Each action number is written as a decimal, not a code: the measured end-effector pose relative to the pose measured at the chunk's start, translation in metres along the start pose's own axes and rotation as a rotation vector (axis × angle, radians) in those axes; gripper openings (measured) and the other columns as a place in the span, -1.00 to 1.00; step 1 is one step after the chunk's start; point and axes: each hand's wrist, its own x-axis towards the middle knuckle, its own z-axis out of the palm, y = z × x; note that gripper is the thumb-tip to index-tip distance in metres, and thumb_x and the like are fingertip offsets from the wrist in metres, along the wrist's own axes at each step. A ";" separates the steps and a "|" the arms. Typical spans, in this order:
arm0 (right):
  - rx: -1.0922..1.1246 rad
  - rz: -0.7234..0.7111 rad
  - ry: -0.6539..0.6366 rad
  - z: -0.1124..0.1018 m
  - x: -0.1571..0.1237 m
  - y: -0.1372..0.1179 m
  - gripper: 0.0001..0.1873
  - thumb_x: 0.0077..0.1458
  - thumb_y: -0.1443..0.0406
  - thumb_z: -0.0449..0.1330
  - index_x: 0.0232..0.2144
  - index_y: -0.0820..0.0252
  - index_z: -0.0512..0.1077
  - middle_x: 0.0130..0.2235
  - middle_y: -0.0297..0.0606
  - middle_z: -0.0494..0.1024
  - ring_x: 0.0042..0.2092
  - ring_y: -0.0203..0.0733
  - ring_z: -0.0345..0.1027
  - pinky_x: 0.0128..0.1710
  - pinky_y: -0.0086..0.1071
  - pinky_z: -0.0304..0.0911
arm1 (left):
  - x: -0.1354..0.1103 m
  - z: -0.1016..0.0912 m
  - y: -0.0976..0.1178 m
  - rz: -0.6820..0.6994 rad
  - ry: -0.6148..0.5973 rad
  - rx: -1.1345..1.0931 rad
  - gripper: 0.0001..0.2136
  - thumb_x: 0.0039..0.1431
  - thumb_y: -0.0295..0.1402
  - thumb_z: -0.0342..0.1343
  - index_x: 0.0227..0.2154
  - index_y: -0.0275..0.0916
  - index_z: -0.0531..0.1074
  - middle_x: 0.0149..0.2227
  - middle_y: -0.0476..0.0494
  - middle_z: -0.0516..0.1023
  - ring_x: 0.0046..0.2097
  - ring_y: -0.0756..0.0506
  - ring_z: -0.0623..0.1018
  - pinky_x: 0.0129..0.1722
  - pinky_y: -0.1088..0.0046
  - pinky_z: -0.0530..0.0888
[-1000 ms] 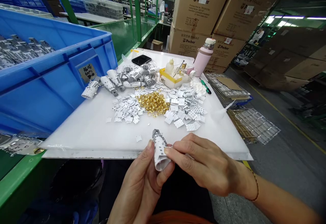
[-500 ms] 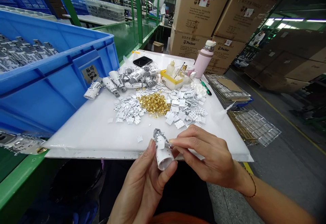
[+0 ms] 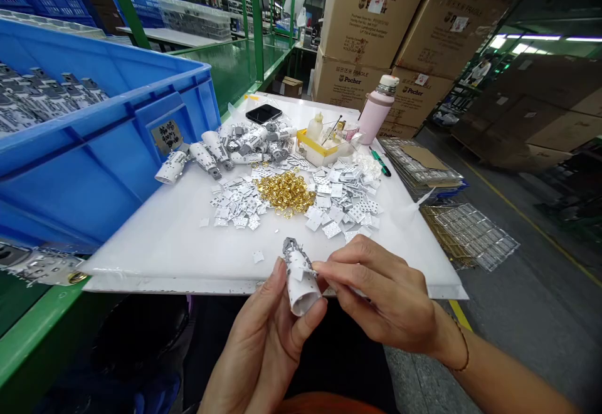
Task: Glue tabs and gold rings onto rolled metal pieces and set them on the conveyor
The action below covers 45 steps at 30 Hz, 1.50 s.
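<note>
White tabletop (image 3: 164, 248) spreads beyond the left hand (image 3: 273, 331), which clasps a tubular part (image 3: 298, 286) over the near edge, while the right hand (image 3: 388, 295) touches the part's right side, any pinch unclear, and a small white plate (image 3: 298, 274) appears flatter than half a second ago, suggesting closer seating.

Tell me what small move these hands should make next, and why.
Probably press the small white plate flatter with the right hand: it seems to sit slightly askew on the white tube, the left hand holds that tube, and the right fingertips are at its side.
</note>
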 end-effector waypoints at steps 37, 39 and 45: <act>0.078 0.104 0.086 -0.007 0.000 -0.007 -0.73 0.07 0.57 0.16 -0.14 0.45 0.47 -0.27 -0.13 0.53 -0.24 -0.27 0.37 -0.25 -0.38 0.37 | 0.000 -0.001 -0.003 0.134 -0.104 0.263 -0.85 0.21 -0.41 0.09 -0.20 -0.23 0.52 -0.19 -0.10 0.61 -0.17 -0.12 0.59 -0.32 0.42 0.61; 0.082 0.096 0.090 -0.006 -0.001 -0.007 -0.72 0.06 0.58 0.16 -0.14 0.45 0.46 -0.25 -0.12 0.54 -0.22 -0.27 0.38 -0.23 -0.37 0.37 | 0.000 0.000 -0.003 0.142 -0.108 0.259 -0.81 0.21 -0.42 0.09 -0.13 -0.21 0.49 -0.15 -0.12 0.60 -0.14 -0.12 0.58 -0.30 0.39 0.61; 0.093 0.094 0.106 -0.006 -0.002 -0.006 -0.71 0.05 0.59 0.16 -0.13 0.46 0.45 -0.26 -0.11 0.53 -0.21 -0.28 0.38 -0.23 -0.41 0.36 | -0.003 0.003 0.002 0.097 -0.110 0.243 -0.62 0.26 -0.44 0.01 0.14 -0.21 0.28 -0.01 -0.32 0.55 -0.11 -0.11 0.58 -0.22 0.40 0.58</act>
